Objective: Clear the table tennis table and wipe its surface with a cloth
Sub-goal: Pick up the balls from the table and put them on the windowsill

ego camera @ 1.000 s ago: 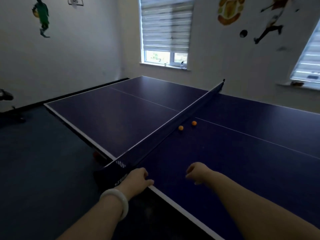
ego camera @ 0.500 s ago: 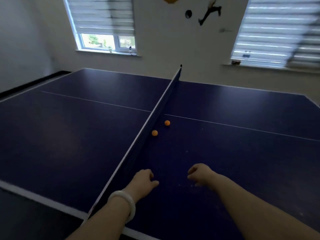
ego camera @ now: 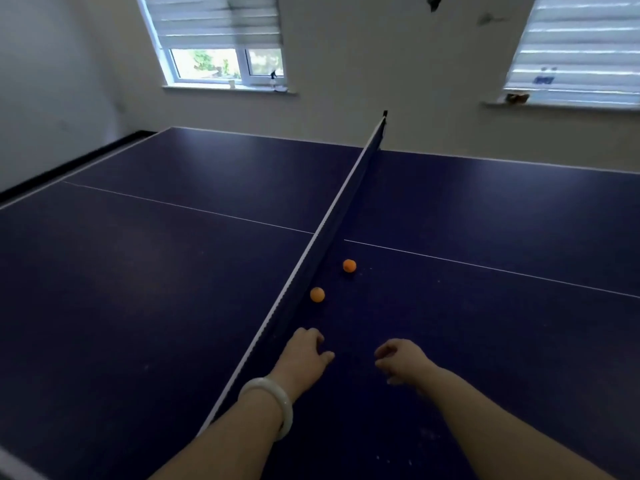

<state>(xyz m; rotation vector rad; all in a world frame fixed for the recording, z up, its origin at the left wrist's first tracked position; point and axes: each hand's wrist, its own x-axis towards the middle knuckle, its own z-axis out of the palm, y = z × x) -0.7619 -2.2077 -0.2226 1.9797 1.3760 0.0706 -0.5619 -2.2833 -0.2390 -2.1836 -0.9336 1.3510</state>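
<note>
Two orange balls lie on the dark blue table tennis table [ego camera: 138, 289], just right of the net [ego camera: 332, 233]. The nearer ball [ego camera: 317, 294] rests against the net's foot; the farther ball [ego camera: 349, 266] sits a little beyond it. My left hand [ego camera: 304, 351], with a pale bangle on its wrist, reaches over the table beside the net, fingers loosely curled and holding nothing, a short way short of the nearer ball. My right hand [ego camera: 401, 358] hovers to the right of it, fingers curled down, nothing in it. No cloth is in view.
The net runs from near my left arm to the far edge, splitting the table. A white centre line [ego camera: 485, 268] crosses the surface. Small pale specks dot the table near my right forearm. Two windows with blinds are on the far wall.
Both hands have reached farther over the table toward the balls, and my view has moved in over the table. The balls have not moved.
</note>
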